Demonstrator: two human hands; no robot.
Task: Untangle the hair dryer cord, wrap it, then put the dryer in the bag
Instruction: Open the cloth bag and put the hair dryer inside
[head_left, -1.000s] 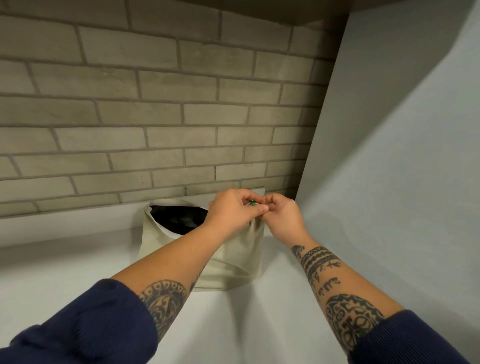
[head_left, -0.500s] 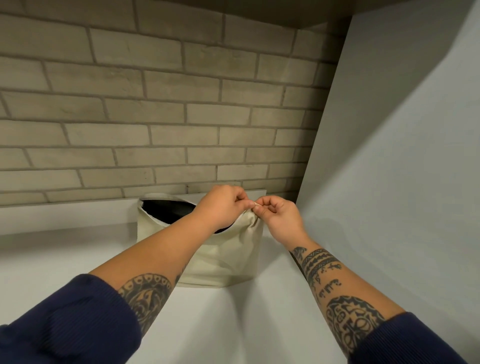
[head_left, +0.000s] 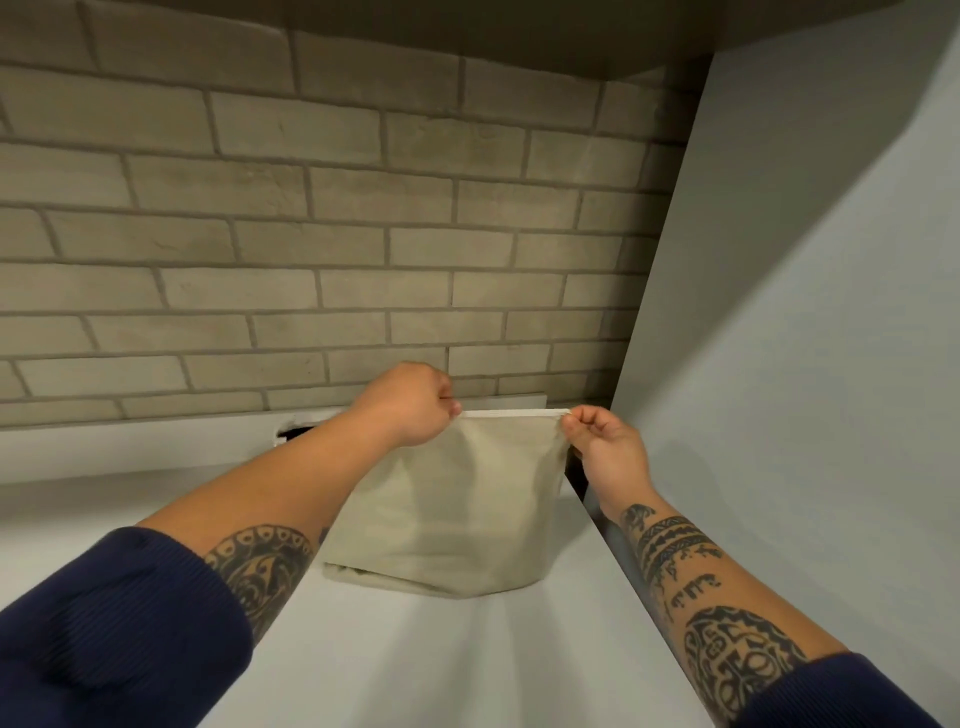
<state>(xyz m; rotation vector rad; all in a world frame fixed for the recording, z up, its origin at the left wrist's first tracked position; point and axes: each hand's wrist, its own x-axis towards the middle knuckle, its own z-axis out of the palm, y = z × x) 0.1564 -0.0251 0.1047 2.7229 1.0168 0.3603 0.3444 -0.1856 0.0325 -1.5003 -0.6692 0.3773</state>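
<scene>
A beige cloth bag (head_left: 447, 509) stands upright in the lower middle of the frame, on a pale grey counter (head_left: 415, 665), its back close to the brick wall (head_left: 311, 234) that fills the upper left. A plain grey side panel (head_left: 805, 338) takes up the right of the frame, and the bag's right edge sits near the corner where panel and counter meet.

The left hand (head_left: 410, 405), just above centre, is closed in a fist on the bag's top edge, pinching the cloth (or something on the rim too small to make out) between thumb and fingers. The right hand (head_left: 605, 447), right of centre, is curled narrow, with thumb and forefinger nipping the bag's top right corner. Between the two hands the top hem runs straight and taut, and that stretch of the mouth looks shut.

To the left of the left wrist, a small dark gap (head_left: 293, 432) shows at the bag's top left end, where the mouth is open. The hair dryer and its cord cannot be seen; whether the dark gap shows any part of them cannot be told.

Both forearms are tattooed, with dark blue sleeves (head_left: 119, 634) pushed up at the lower corners of the frame.
</scene>
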